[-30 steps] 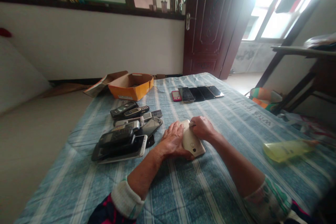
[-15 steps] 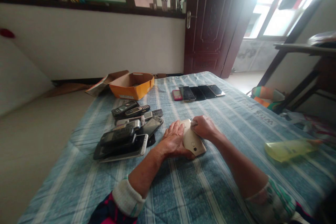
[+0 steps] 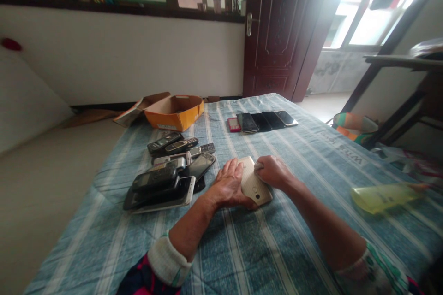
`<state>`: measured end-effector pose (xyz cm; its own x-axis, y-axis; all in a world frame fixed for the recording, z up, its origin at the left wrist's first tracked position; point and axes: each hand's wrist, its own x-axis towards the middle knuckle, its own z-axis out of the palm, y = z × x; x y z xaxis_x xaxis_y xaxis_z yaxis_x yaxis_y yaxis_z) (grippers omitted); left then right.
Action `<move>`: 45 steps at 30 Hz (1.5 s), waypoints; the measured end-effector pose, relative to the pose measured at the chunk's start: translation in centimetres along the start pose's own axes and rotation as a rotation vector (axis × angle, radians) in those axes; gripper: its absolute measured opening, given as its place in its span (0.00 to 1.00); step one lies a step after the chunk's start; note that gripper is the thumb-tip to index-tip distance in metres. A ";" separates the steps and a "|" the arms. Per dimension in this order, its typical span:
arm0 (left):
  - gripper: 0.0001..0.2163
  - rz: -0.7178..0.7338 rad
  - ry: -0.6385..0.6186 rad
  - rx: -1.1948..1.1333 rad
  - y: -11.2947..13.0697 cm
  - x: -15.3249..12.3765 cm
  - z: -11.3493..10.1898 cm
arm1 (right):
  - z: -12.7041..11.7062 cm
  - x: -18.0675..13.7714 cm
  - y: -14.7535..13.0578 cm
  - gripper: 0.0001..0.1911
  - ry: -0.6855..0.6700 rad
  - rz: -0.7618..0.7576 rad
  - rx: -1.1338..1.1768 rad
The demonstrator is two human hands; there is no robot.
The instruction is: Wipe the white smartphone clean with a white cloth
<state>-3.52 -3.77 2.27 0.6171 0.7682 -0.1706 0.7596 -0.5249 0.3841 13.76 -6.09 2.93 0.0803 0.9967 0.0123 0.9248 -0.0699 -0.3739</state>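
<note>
A gold-beige smartphone [image 3: 254, 179] lies back side up on the blue striped bed cover [image 3: 224, 244]. My left hand [image 3: 228, 182] steadies it, fingers along its left side and thumb at its near edge. My right hand [image 3: 275, 171] is closed around a small whitish wad, apparently cloth [image 3: 258, 166], which presses on the phone's back near its right edge. Just left of my left hand lies a pile of old mobile phones [image 3: 155, 177], with a white-framed smartphone [image 3: 188, 191] low in it.
An open orange cardboard box [image 3: 176, 113] stands at the far left of the bed. Several dark smartphones [image 3: 263, 121] lie in a row farther back, beside a small pink-edged item [image 3: 234, 124]. At right lies a yellow translucent bag or bottle [image 3: 384, 197], its kind unclear.
My right hand has slid slightly right and toward me across the phone's back with the wad. My left hand and the phone stay in place.
</note>
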 end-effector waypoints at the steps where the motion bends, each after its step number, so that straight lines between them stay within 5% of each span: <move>1: 0.57 -0.007 -0.006 0.006 0.2 -0.1 -0.1 | 0.1 0.3 -0.1 0.12 0.014 0.006 -0.001; 16: 0.59 0.005 -0.042 0.032 0.2 -0.1 -0.2 | -0.2 -0.2 0.5 0.11 -0.071 -0.115 -0.004; 23: 0.59 0.004 -0.020 0.022 0.1 -0.1 0.0 | 0.5 0.0 0.3 0.12 0.077 -0.005 0.057; 31: 0.56 -0.010 -0.026 0.026 0.3 -0.2 -0.3 | -0.5 -0.3 1.4 0.08 -0.083 -0.188 0.128; 40: 0.57 -0.017 -0.017 0.016 0.3 -0.2 -0.2 | 0.6 0.2 1.3 0.10 0.149 -0.032 0.265; 45: 0.58 -0.032 -0.015 0.025 0.4 -0.2 -0.2 | 1.8 0.2 1.0 0.13 0.233 -0.031 0.115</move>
<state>-3.40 -4.05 2.69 0.5950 0.7793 -0.1965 0.7840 -0.5088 0.3557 14.07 -5.93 0.92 0.1484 0.9610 0.2333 0.8811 -0.0213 -0.4725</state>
